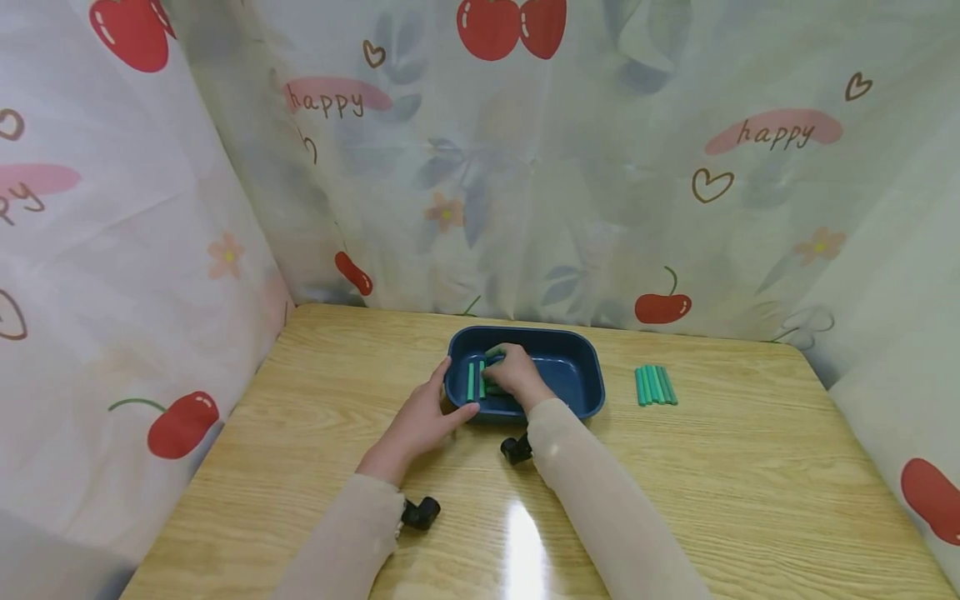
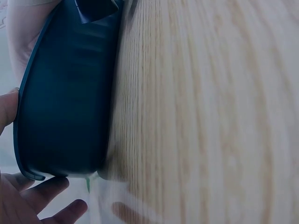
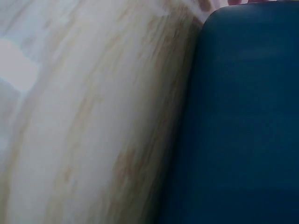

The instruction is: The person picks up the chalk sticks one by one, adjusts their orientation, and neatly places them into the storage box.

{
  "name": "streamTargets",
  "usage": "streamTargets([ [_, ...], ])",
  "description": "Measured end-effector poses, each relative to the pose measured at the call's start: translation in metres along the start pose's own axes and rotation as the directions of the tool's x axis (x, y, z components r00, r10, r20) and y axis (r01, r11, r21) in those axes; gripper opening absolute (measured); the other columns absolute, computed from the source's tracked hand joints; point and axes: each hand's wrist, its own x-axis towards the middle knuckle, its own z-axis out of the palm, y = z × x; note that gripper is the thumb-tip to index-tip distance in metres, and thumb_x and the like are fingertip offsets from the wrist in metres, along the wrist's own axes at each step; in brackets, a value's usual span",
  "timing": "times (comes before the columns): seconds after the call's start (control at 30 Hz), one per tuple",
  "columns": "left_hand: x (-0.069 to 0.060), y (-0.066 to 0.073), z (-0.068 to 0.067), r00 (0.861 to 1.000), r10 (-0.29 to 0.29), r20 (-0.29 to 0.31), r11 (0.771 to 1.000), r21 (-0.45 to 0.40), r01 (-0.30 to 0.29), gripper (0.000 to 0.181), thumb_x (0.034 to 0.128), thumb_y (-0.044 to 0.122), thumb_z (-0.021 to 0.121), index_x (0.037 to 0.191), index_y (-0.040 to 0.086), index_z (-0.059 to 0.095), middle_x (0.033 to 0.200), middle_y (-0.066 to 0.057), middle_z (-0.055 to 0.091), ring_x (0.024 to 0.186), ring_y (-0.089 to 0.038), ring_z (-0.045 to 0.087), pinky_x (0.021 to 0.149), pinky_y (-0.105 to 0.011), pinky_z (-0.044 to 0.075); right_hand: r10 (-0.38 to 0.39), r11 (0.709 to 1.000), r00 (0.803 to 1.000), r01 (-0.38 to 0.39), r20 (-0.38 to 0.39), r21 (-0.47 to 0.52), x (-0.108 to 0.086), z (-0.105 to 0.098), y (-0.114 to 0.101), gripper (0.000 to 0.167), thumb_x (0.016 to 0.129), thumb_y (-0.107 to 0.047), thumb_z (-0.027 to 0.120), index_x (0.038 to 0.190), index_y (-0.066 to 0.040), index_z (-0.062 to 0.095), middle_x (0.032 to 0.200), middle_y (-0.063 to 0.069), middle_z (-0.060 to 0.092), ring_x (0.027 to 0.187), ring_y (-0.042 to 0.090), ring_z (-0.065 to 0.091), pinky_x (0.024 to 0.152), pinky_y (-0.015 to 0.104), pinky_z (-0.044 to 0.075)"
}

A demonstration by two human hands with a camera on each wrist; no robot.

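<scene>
A dark blue rectangular tub (image 1: 566,371) stands near the back of the table. My left hand (image 1: 423,418) spreads around its front left corner, thumb at the front rim and fingers against the left end. In the left wrist view those fingers (image 2: 53,190) look fairly straight against the tub wall (image 2: 65,107). Two thin green sticks (image 1: 471,382) lie side by side at the tub's left end. Inside the tub, my right hand (image 1: 517,375) pinches a green stick (image 1: 495,353), partly hidden by its curled fingers. The right wrist view mostly shows the tub's outer wall (image 3: 243,116).
Several green sticks (image 1: 656,385) lie in a neat row on the wooden table (image 1: 750,467), right of the tub. A patterned cloth (image 1: 525,208) hangs behind and along both sides. Black wrist cameras (image 1: 422,513) are strapped at both sleeves.
</scene>
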Motion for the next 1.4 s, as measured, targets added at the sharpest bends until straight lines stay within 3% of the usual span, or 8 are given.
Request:
streamTargets([
  [0.13,0.000,0.000,0.001,1.000,0.000,0.000,1.000,-0.001,0.000,0.096,0.0907,0.052,0.070,0.162,0.021,0.014,0.159,-0.014,0.034,0.145,-0.033,0.034,0.114,-0.055,0.032,0.003,0.999,1.000,-0.003,-0.003,0.036,-0.002,-0.003,0.000,0.039,0.087,0.001,0.065,0.127,0.000,0.062,0.113,0.017,0.065,0.078,0.023,0.067,0.068,0.033,0.059],
  [0.43,-0.001,0.002,0.000,1.000,-0.009,0.000,1.000,0.000,0.009,0.097,0.0902,0.053,0.069,0.162,0.021,0.014,0.159,-0.014,0.034,0.145,-0.034,0.035,0.114,-0.056,0.032,-0.048,0.999,0.999,0.048,-0.008,0.006,-0.013,-0.023,-0.005,0.034,0.089,-0.004,0.068,0.123,-0.002,0.064,0.100,0.014,0.069,0.075,0.024,0.070,0.069,0.036,0.059],
  [0.63,-0.002,0.001,0.000,1.000,-0.010,0.001,1.000,0.014,0.010,0.098,0.0893,0.058,0.068,0.163,0.022,0.013,0.160,-0.014,0.034,0.144,-0.034,0.035,0.113,-0.056,0.033,-0.071,0.997,0.997,0.071,0.020,-0.017,-0.028,-0.041,-0.014,0.033,0.092,-0.010,0.069,0.124,-0.003,0.064,0.104,0.014,0.069,0.078,0.023,0.071,0.074,0.037,0.059],
  [0.9,-0.002,0.003,-0.001,1.000,-0.010,-0.002,1.000,0.009,0.010,0.098,0.0896,0.056,0.069,0.162,0.021,0.014,0.160,-0.014,0.033,0.145,-0.034,0.034,0.114,-0.055,0.032,-0.083,0.994,0.996,0.080,0.038,0.068,-0.050,-0.063,-0.020,0.036,0.096,-0.011,0.066,0.130,0.001,0.060,0.118,0.019,0.064,0.090,0.033,0.070,0.080,0.042,0.059],
  [1.13,-0.002,0.003,-0.001,1.000,-0.021,-0.001,1.000,0.019,0.021,0.100,0.0883,0.059,0.068,0.163,0.021,0.013,0.160,-0.014,0.033,0.145,-0.034,0.034,0.114,-0.055,0.032,-0.132,0.989,0.990,0.128,0.052,0.076,-0.059,-0.078,-0.022,0.039,0.098,-0.011,0.063,0.133,0.005,0.057,0.124,0.022,0.061,0.101,0.038,0.066,0.083,0.042,0.058],
  [1.4,-0.001,0.003,0.000,1.000,-0.023,-0.009,0.999,0.028,0.024,0.098,0.0893,0.056,0.069,0.162,0.021,0.014,0.159,-0.015,0.034,0.144,-0.035,0.035,0.113,-0.056,0.033,-0.138,0.988,0.990,0.136,0.029,0.076,-0.068,-0.093,-0.022,0.041,0.099,-0.013,0.062,0.134,0.006,0.055,0.127,0.024,0.059,0.107,0.043,0.063,0.088,0.042,0.057],
])
